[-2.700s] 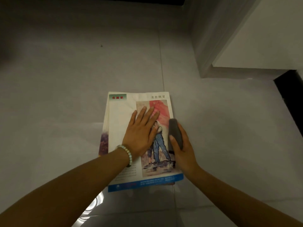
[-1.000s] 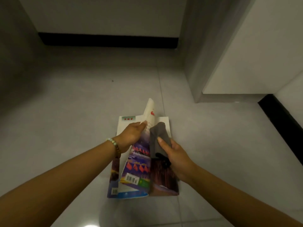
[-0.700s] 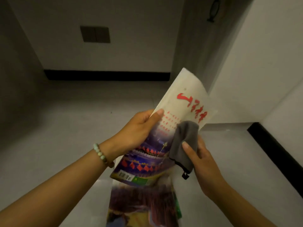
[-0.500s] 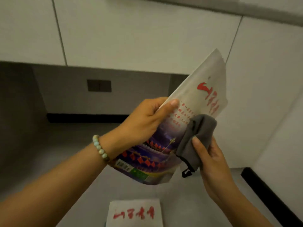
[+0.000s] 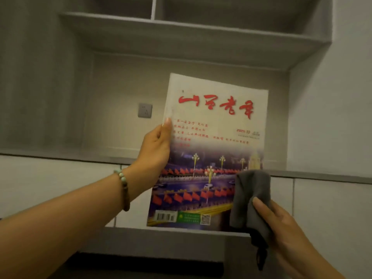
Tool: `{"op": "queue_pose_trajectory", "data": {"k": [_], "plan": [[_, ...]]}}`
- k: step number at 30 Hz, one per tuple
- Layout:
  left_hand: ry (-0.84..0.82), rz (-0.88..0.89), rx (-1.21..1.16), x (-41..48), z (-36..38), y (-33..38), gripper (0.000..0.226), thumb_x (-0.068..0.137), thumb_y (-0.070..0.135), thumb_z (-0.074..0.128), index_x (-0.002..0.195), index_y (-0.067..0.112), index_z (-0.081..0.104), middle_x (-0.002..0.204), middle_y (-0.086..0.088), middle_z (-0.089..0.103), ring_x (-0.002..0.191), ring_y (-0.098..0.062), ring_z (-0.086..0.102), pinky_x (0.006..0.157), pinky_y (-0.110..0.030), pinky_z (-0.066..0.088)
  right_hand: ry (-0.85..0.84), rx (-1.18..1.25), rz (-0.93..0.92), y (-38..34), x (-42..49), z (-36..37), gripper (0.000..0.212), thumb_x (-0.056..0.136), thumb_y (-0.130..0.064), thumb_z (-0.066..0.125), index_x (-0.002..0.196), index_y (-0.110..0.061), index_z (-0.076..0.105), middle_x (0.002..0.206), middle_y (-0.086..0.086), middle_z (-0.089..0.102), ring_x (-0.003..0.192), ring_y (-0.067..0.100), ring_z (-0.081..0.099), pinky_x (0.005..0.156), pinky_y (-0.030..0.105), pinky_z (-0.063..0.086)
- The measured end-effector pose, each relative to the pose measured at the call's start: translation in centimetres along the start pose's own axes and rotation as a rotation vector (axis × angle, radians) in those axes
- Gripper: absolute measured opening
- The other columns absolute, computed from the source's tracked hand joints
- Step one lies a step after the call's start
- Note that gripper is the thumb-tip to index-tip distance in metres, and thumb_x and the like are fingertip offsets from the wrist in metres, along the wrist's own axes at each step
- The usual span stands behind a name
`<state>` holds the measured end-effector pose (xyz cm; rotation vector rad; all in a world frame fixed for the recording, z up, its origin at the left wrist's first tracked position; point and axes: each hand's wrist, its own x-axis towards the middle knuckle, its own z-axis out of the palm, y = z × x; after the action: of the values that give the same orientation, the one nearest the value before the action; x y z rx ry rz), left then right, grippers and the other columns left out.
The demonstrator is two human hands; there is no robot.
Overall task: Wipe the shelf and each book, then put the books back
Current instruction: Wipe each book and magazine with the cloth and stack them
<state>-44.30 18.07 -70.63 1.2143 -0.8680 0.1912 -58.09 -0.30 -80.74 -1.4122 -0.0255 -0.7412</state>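
Book (image 5: 213,150): your left hand (image 5: 156,150) pinches 9 o'clock edge, right hand (image 5: 281,224) clutches cloth (image 5: 251,198) at 5 o'clock; set it upright on shelf (image 5: 60,156).

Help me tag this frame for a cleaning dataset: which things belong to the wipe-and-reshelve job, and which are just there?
Part of the job:
magazine, held at its left edge by the left hand
grey cloth, gripped in the right hand at the cover's lower right corner
open shelf behind

Just there:
wall socket
bead bracelet
white cabinet fronts
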Motion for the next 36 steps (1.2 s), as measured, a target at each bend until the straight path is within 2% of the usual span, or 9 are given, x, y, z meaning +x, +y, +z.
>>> {"op": "queue_pose_trajectory", "data": {"k": [3,6,10,16,21,25,30,33,36], "plan": [[0.046,-0.034,0.015,2.2,-0.8,0.6,0.032,0.098,0.043,0.033,0.095,0.022,0.056,0.095,0.000,0.069,0.077,-0.012,0.067,0.050,-0.018,0.053,0.045,-0.150,-0.075,-0.9,2.4,1.4,0.049,0.060,-0.037,0.072,0.104,-0.015,0.067,0.088,0.003,0.075,0.081,0.017,0.072,0.062,0.023,0.056],[0.067,-0.022,0.119,4.4,-1.6,1.3,0.029,0.098,0.037,0.040,0.122,0.022,0.048,0.115,-0.003,0.065,0.080,-0.012,0.066,0.050,-0.019,0.052,0.068,-0.214,-0.139,-2.7,5.4,2.6,0.036,0.067,-0.036,0.066,0.097,-0.018,0.068,0.082,0.001,0.075,0.076,0.016,0.071,0.063,0.025,0.055],[0.016,-0.035,0.275,7.2,-3.5,1.8,0.070,0.090,0.043,0.050,0.149,0.033,0.013,0.150,0.001,0.035,0.121,-0.023,0.051,0.077,-0.030,0.049,0.068,-0.225,-0.116,-5.2,10.8,3.8,0.021,0.082,-0.028,0.068,0.093,-0.011,0.069,0.080,0.004,0.075,0.072,0.014,0.071,0.061,0.021,0.055],[-0.417,0.108,1.081,5.9,-5.3,-2.0,0.069,0.074,0.079,0.037,0.131,0.041,0.049,0.127,0.011,0.056,0.106,-0.007,0.054,0.085,-0.020,0.044,0.100,-0.140,0.162,-4.9,16.5,5.2,0.035,0.080,-0.029,0.074,0.099,0.000,0.068,0.088,0.012,0.071,0.076,0.024,0.066,0.064,0.029,0.051],[-0.337,0.093,1.116,8.1,-5.1,-4.6,0.055,0.082,0.069,0.035,0.124,0.042,0.057,0.122,0.013,0.063,0.107,-0.009,0.058,0.084,-0.020,0.044,0.029,-0.282,0.244,-5.8,17.7,4.9,0.043,0.074,-0.033,0.079,0.100,0.000,0.069,0.094,0.011,0.072,0.086,0.024,0.068,0.072,0.026,0.053],[-0.346,0.062,1.195,10.0,-4.3,-6.0,0.056,0.083,0.068,0.036,0.126,0.039,0.058,0.120,0.006,0.065,0.103,-0.013,0.059,0.086,-0.024,0.046,-0.014,-0.538,0.070,-5.7,16.9,4.9,0.028,0.077,-0.040,0.075,0.088,-0.014,0.071,0.084,-0.001,0.071,0.076,0.011,0.065,0.056,0.013,0.050],[-0.311,0.046,1.232,11.5,-3.7,-7.4,0.050,0.087,0.064,0.041,0.125,0.037,0.059,0.124,0.005,0.063,0.109,-0.016,0.057,0.091,-0.026,0.043,0.078,-0.585,0.074,-3.1,17.4,5.1,0.034,0.067,-0.054,0.077,0.082,-0.024,0.072,0.091,-0.002,0.072,0.092,0.017,0.065,0.082,0.030,0.055],[-0.279,0.013,1.188,11.6,-3.5,-7.9,0.047,0.088,0.060,0.045,0.125,0.035,0.059,0.126,0.005,0.062,0.114,-0.018,0.056,0.094,-0.027,0.043,0.142,-0.561,0.039,-1.8,17.8,4.9,0.061,0.037,-0.082,0.069,0.072,-0.032,0.074,0.092,-0.005,0.072,0.098,0.023,0.064,0.088,0.042,0.053],[-0.189,0.065,1.136,11.1,-3.5,-8.4,0.043,0.087,0.059,0.050,0.118,0.033,0.064,0.121,0.005,0.065,0.112,-0.018,0.059,0.092,-0.028,0.046,0.107,-0.553,-0.059,-0.9,17.0,4.2,0.079,0.032,-0.095,0.059,0.084,-0.037,0.073,0.118,-0.011,0.066,0.112,0.020,0.060,0.096,0.042,0.048]]}}
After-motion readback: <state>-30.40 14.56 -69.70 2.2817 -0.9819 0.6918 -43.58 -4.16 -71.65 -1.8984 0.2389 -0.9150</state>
